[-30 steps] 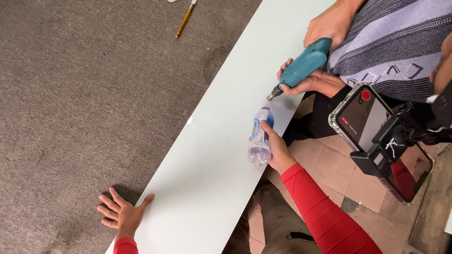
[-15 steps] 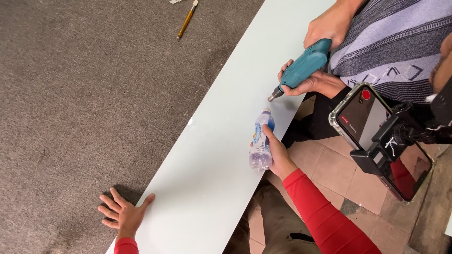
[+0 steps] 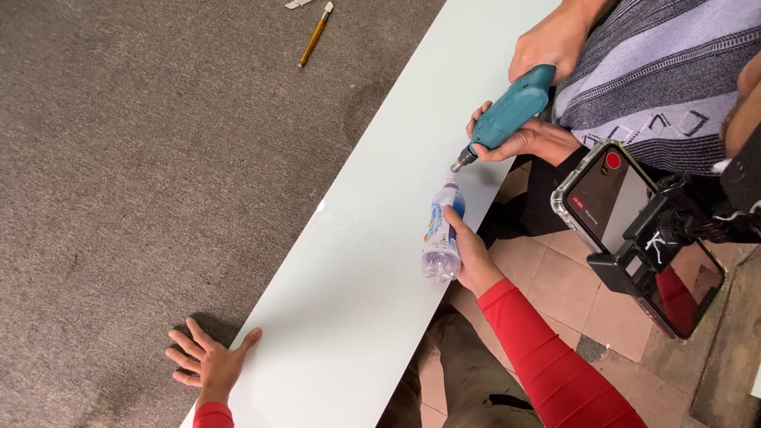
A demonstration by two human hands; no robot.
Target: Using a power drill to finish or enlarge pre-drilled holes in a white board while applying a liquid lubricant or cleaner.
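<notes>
Little has moved since the earlier frames: the plastic water bottle (image 3: 441, 232) stays tilted at the right edge of the long white panel (image 3: 349, 269), its cap toward the tip of a teal power drill (image 3: 502, 117). The person's right hand (image 3: 472, 257), in a red sleeve, is wrapped around the bottle's lower half, fingers closed on it. The left hand (image 3: 208, 364) lies flat with fingers spread on the grey carpet (image 3: 143, 174) at the panel's left edge near its lower end, gripping nothing. A co-worker in a striped grey top holds the drill with both hands (image 3: 529, 139), bit down on the panel close to its right edge, just beyond the bottle cap. The panel runs diagonally across the carpet-covered surface; a yellow-handled tool (image 3: 315, 33) lies on the carpet near the top edge, well apart. Right of the panel, tan floor tiles (image 3: 547, 277) show below, and a phone on a mount (image 3: 634, 230) hangs in front of the co-worker.
</notes>
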